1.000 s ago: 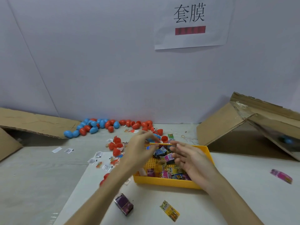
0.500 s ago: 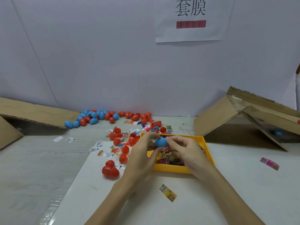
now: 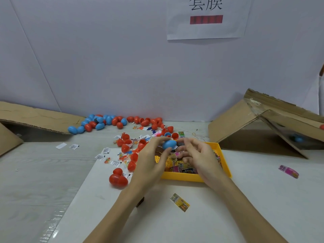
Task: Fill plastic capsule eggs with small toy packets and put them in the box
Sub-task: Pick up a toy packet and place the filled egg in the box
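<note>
Fingers (image 3: 164, 140) of left hand (image 3: 150, 162) pinch blue capsule egg (image 3: 169, 144), thumb below, index over the top; egg held above far-left corner of yellow tray (image 3: 196, 178). Right hand (image 3: 199, 156) just beside egg on its right, fingers loosely curled and spread, tips near the egg; cannot tell if they touch it. A bit of white paper shows at the egg's right end.

Nearest on white surface (image 3: 263, 199): yellow toy packet (image 3: 180, 205) lying flat, near side of the tray. Small dark object partly hidden under left forearm, unclear what. Closed red egg (image 3: 118, 178) left of left wrist, with a smaller red piece against its far side. Pink packet (image 3: 289, 171) well apart to the right.

Tray holds mixed colourful toy packets (image 3: 182, 168), partly covered by both hands.

Left of tray: scatter of red egg halves (image 3: 130, 149), small white slips, tiny coloured toy figures.

Farther back along wall: loose row of blue and red eggs (image 3: 105, 122). Cardboard box (image 3: 259, 130) on its side at right, opening facing in, one blue egg (image 3: 298, 139) inside in shadow. Cardboard flap (image 3: 35, 116) at left. Paper sign (image 3: 206, 16) on wall above, printed characters with red bar.
</note>
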{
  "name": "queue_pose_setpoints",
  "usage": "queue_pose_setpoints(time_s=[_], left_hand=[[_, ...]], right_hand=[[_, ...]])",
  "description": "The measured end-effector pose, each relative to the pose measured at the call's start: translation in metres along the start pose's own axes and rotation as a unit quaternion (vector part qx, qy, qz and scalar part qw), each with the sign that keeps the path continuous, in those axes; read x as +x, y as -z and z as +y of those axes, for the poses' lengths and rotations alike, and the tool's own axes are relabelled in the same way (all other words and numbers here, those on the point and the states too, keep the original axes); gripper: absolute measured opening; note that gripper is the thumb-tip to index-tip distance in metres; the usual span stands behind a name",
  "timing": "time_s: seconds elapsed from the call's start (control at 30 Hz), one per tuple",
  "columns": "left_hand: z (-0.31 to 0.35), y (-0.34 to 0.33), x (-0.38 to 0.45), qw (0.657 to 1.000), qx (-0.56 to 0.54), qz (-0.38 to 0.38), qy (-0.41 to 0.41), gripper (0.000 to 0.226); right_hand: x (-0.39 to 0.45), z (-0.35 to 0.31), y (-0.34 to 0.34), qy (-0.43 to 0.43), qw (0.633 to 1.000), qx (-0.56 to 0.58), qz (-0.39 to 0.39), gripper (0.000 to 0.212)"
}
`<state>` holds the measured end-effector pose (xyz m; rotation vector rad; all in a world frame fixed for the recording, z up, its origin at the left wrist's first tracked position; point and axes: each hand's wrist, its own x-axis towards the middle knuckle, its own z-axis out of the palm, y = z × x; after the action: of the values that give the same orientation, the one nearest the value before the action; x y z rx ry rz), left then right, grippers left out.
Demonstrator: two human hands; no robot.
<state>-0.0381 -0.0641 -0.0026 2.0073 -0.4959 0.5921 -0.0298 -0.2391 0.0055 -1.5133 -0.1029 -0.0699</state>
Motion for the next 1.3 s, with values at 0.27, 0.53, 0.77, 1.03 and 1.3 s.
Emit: queue_pose_setpoints(time_s=[0.27,0.53,0.77,1.03,1.3], left_hand=[[-0.01,0.007,0.005,0.991,-0.026,0.081,0.105,0.016],[-0.012,0.008,0.006,0.99,-0.018,0.082,0.109,0.017],[-0.011,0.007,0.006,0.992,-0.006,0.076,0.104,0.016],[-0.007,0.005,0.004,0.993,0.026,0.057,0.1,0.026],[-0.006,0.004,0.003,0.994,0.03,0.043,0.095,0.025]], right_hand=[[-0.007,0.005,-0.008,0.129,0.921,-0.366,0.033,0.027],[0.0,-0.007,0.031,0.15,0.862,-0.467,0.126,0.024],[0.007,0.002,0.047,0.046,0.832,-0.544,0.096,0.029],[0.009,0.007,0.045,0.04,0.83,-0.549,0.085,0.004],[0.011,0.007,0.047,0.011,0.834,-0.549,0.049,0.012]])
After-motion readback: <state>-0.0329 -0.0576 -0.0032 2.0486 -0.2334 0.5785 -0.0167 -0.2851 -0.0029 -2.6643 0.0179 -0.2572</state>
